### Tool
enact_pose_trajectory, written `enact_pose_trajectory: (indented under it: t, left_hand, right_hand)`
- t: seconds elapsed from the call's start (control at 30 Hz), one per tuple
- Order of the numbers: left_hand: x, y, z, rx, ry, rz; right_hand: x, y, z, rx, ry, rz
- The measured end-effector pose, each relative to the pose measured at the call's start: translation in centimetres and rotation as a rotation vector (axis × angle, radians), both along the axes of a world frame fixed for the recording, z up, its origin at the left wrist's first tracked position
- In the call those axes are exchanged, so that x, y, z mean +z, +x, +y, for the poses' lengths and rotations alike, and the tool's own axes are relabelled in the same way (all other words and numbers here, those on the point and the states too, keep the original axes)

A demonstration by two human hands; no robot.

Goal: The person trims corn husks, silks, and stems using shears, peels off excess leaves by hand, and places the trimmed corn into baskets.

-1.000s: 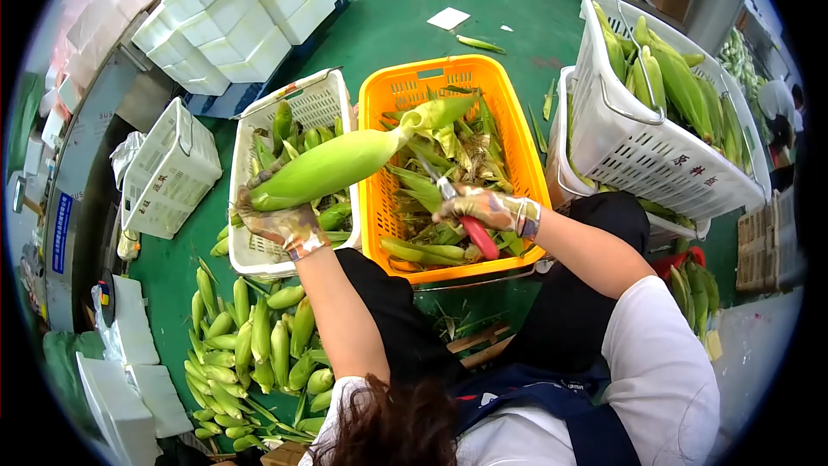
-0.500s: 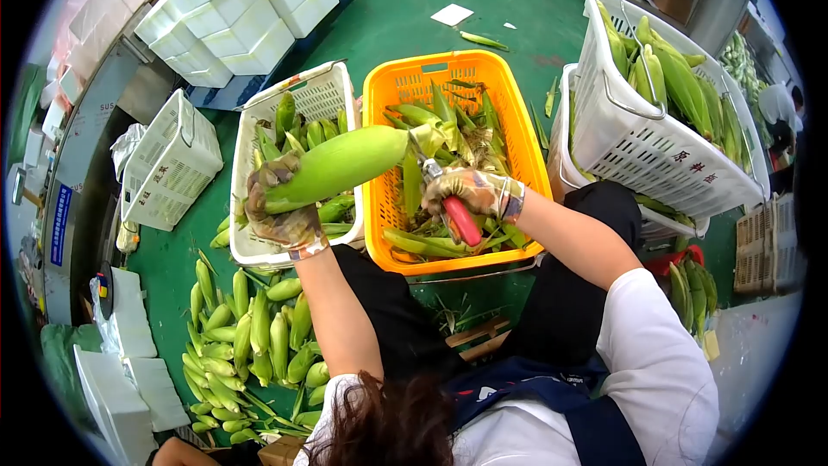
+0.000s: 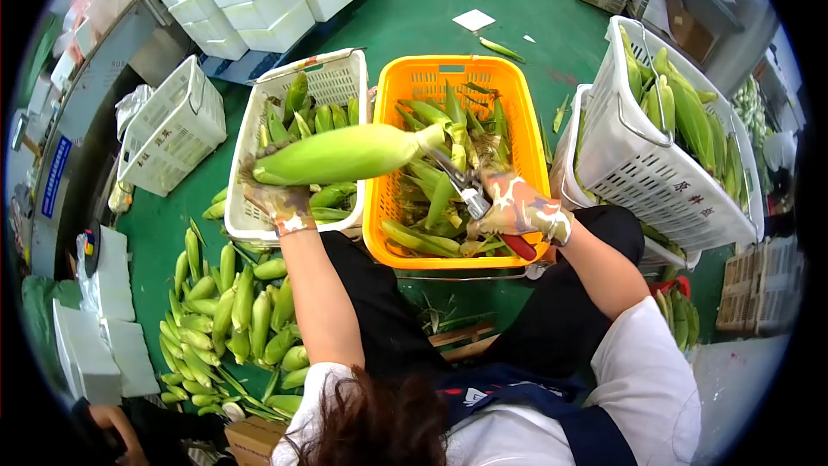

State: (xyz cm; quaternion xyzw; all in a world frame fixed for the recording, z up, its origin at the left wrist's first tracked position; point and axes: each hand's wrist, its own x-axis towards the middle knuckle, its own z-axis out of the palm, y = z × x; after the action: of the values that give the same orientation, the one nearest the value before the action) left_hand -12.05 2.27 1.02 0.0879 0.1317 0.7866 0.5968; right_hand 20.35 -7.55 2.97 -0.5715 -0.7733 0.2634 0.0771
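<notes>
An ear of corn in its green husk [image 3: 341,155] lies sideways in my left hand [image 3: 280,203], its pale stalk end pointing right. My left hand is gloved and closed around the tip end, over the white crate [image 3: 237,194]. My right hand [image 3: 522,207], in a camouflage-patterned glove, grips pruning shears [image 3: 472,197] with a red handle. The blades are just below the stalk end; whether they touch it I cannot tell. Beneath is an orange crate [image 3: 373,207] holding husk leaves and trimmings. The white crate holds several ears of corn.
A pile of corn ears [image 3: 241,311] covers the floor at the left. Stacked white crates [image 3: 673,177] with corn stand at the right. Foam boxes [image 3: 267,0] are stacked behind. Another person's arm [image 3: 121,427] shows at lower left.
My right hand and the shears have moved right and slightly down from the stalk end. The ear has turned closer to level in my left hand. The whole view has shifted a little.
</notes>
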Motion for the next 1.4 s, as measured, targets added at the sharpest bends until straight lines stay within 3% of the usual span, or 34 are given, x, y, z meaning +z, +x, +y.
enact_pose_trajectory:
  t: [0.03,0.1,0.13,0.17,0.23,0.3,0.4,0.47,0.5,0.57,0.63,0.67,0.7,0.77,0.8,0.83,0.87,0.9,0.97,1.03,1.1,1.13,1.17,1.2,1.23,1.33,1.4]
  left_hand:
    - [-0.5,-0.4,0.4,0.006,0.043,-0.005]
    - [-0.8,-0.6,0.4,0.01,0.034,-0.021]
    - [-1.0,-0.7,0.3,-0.07,0.081,-0.072]
    - [-1.0,-0.8,0.2,-0.152,0.127,-0.122]
    - [-0.8,-1.1,0.1,-0.091,0.1,-0.134]
    - [-0.5,-1.0,0.1,0.063,0.084,0.003]
    - [-0.5,0.5,0.6,0.043,0.072,0.016]
    - [-0.1,2.1,-0.1,0.014,0.071,0.044]
    - [0.4,2.7,-0.7,0.009,0.053,0.04]
    - [1.5,3.0,-1.4,-0.118,0.101,0.03]
    - [1.4,2.8,-1.2,-0.101,0.086,0.072]
    - [1.0,2.6,-1.0,-0.092,0.065,0.043]
    - [0.2,2.2,-0.8,-0.085,0.033,0.015]
    - [-2.0,2.4,0.4,-0.082,0.055,-0.097]
    - [-3.1,2.5,0.3,-0.203,0.127,-0.163]
    - [-3.8,3.2,0.0,-0.12,0.088,0.084]
    - [-4.5,3.5,0.2,-0.119,0.104,-0.087]
    - [-2.6,4.1,-1.5,-0.101,0.147,-0.14]
    - [-2.8,3.1,-3.3,0.206,0.053,-0.178]
    - [-1.9,1.5,-7.3,0.24,-0.044,-0.271]
    - [-2.9,-0.5,-9.1,0.27,-0.01,-0.378]
    - [-3.1,-1.6,-10.2,0.386,-0.027,-0.278]
    - [-3.4,-2.7,-11.4,0.414,-0.075,-0.29]
    - [-2.4,-3.7,-12.7,0.484,-0.05,-0.311]
    - [-3.1,-5.2,-13.2,0.407,0.085,-0.457]
    - [-1.1,-8.2,-15.4,0.388,0.177,-0.473]
    - [0.0,-10.3,-16.8,0.407,0.013,-0.335]
  right_hand:
    - [-0.2,0.5,-0.2,0.034,0.24,0.085]
    - [2.6,0.5,-0.6,0.019,0.268,-0.002]
    - [3.0,0.9,-0.7,0.081,0.403,0.046]
    - [4.0,1.4,-0.4,0.063,0.208,-0.056]
    - [5.5,2.8,-0.3,-0.028,0.024,-0.002]
    - [7.1,2.6,-0.1,-0.168,0.236,0.103]
    - [6.0,-0.1,2.5,-0.214,0.209,0.119]
    - [3.8,-1.2,4.5,0.038,0.301,0.018]
    - [0.5,-1.1,6.1,0.159,0.129,0.091]
    - [-0.3,-2.6,4.4,0.214,0.215,0.169]
    - [-1.8,-2.8,4.1,0.122,0.236,0.393]
    - [-2.6,-2.5,4.7,0.03,0.066,0.357]
    - [-0.1,-2.8,4.2,0.084,-0.029,0.559]
    - [0.0,-3.3,3.4,-0.114,-0.285,1.191]
    - [0.4,-3.8,3.2,-0.2,-0.4,1.479]
    - [1.7,-5.1,2.9,-0.258,-0.243,1.545]
    - [3.1,-6.4,2.5,-0.312,-0.078,1.593]
    - [2.2,-7.6,3.5,-0.49,0.339,1.497]
    - [2.3,-9.6,4.5,-0.517,0.559,1.377]
    - [0.7,-10.5,4.7,-0.327,0.648,1.43]
    - [-1.2,-11.0,3.5,-0.251,0.702,1.243]
    - [-2.3,-11.4,2.7,-0.183,0.743,1.136]
    - [-3.0,-12.1,2.0,-0.126,0.676,1.165]
    - [-2.4,-13.1,1.0,-0.197,0.151,1.502]
    - [1.6,-16.1,-2.6,-0.428,-0.152,1.796]
    - [0.2,-14.9,-2.4,-0.06,-0.476,1.85]
    - [-1.0,-15.8,-3.3,-0.099,-0.373,1.723]
